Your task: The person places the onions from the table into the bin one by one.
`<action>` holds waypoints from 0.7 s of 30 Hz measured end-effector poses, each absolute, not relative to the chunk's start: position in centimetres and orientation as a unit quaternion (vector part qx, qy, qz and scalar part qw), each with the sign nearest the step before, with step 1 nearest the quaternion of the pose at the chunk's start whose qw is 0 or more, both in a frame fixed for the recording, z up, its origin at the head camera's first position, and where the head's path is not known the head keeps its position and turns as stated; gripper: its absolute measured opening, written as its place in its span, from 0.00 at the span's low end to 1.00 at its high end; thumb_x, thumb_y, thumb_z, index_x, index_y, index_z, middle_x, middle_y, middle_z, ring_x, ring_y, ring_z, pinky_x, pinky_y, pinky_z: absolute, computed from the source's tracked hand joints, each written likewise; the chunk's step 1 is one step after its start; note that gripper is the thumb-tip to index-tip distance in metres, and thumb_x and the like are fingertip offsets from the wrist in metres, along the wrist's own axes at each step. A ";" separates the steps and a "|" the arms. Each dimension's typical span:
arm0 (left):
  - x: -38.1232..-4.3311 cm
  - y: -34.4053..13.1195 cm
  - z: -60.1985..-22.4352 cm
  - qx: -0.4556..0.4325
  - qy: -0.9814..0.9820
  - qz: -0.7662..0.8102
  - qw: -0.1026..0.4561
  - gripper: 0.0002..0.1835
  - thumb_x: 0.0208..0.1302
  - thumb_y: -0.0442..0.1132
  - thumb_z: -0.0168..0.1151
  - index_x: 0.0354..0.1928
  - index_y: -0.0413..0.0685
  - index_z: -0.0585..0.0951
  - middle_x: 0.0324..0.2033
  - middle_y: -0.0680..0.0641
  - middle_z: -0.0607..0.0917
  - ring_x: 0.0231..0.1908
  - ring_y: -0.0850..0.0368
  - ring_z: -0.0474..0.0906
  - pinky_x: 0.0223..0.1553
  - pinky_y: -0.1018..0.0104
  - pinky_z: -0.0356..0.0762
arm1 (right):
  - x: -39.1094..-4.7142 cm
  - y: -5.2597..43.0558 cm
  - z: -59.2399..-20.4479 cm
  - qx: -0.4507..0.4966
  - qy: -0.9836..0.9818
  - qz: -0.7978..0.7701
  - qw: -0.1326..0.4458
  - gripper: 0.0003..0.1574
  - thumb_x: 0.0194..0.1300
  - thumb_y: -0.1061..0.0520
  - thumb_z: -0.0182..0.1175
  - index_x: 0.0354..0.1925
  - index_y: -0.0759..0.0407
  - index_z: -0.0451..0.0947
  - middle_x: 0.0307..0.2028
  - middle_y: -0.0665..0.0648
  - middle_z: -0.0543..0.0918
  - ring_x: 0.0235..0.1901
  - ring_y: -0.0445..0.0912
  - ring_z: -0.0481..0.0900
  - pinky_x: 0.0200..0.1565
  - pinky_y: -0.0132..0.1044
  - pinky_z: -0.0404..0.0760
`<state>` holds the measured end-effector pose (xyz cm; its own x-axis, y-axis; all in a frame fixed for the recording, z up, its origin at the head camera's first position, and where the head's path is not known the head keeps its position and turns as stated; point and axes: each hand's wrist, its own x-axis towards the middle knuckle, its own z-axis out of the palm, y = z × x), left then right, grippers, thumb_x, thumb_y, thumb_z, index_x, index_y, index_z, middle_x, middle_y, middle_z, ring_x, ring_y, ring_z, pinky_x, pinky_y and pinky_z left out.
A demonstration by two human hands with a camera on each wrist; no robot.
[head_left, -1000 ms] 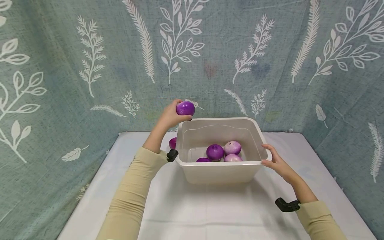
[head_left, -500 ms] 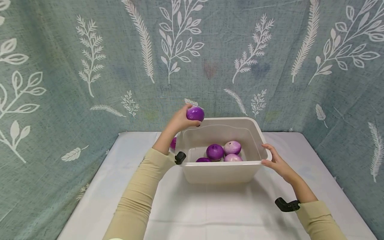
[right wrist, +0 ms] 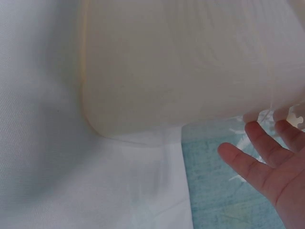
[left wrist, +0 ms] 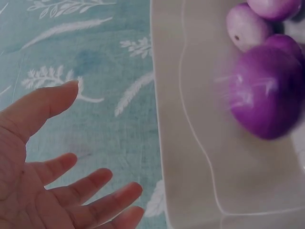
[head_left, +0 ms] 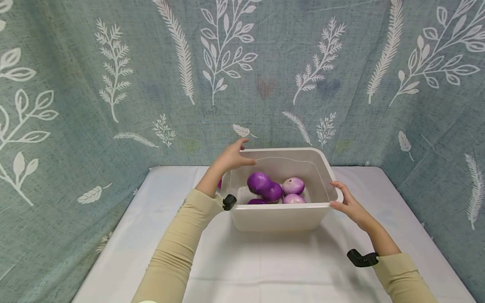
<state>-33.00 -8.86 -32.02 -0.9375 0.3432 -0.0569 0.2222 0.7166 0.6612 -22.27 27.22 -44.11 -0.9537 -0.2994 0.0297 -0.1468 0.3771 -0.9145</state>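
Note:
My left hand is spread over the back left of a light grey plastic bin, holding nothing. Below it, inside the bin, a purple onion looks blurred in the left wrist view, with a darker purple onion beside it. Two paler onions lie to the right, and part of another purple onion shows behind the front wall. At the bin's right end, my right hand grips the rim; in the right wrist view its fingers reach up under that rim.
Just past the bin's left wall, a sliver of another purple onion shows, mostly hidden. The bin stands on a white-covered table. A green-grey leaf-patterned cloth hangs behind and at both sides.
My left hand moved right over the bin with a purple onion, then let go of it. That onion is now down in the bin. The right hand stayed on the rim.

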 end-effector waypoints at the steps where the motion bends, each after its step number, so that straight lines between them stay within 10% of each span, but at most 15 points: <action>1: -33.0 -9.0 -32.0 0.152 0.921 0.348 0.090 0.46 0.53 0.49 0.66 0.70 0.52 0.52 0.63 0.40 0.65 0.61 0.42 0.62 0.58 0.48 0.65 | -22.3 27.2 -44.1 -0.134 0.827 -0.542 0.071 0.43 0.65 0.57 0.52 0.67 0.60 0.38 0.67 0.68 0.32 0.63 0.69 0.41 0.53 0.72 0.55; 21: -34.0 -14.1 -32.8 0.137 0.912 0.384 0.043 0.34 0.64 0.49 0.54 0.68 0.48 0.57 0.63 0.37 0.65 0.62 0.39 0.61 0.58 0.45 0.64 | -22.2 27.1 -44.0 -0.137 0.822 -0.549 0.072 0.40 0.65 0.59 0.50 0.66 0.61 0.38 0.66 0.69 0.34 0.63 0.68 0.43 0.54 0.70 0.56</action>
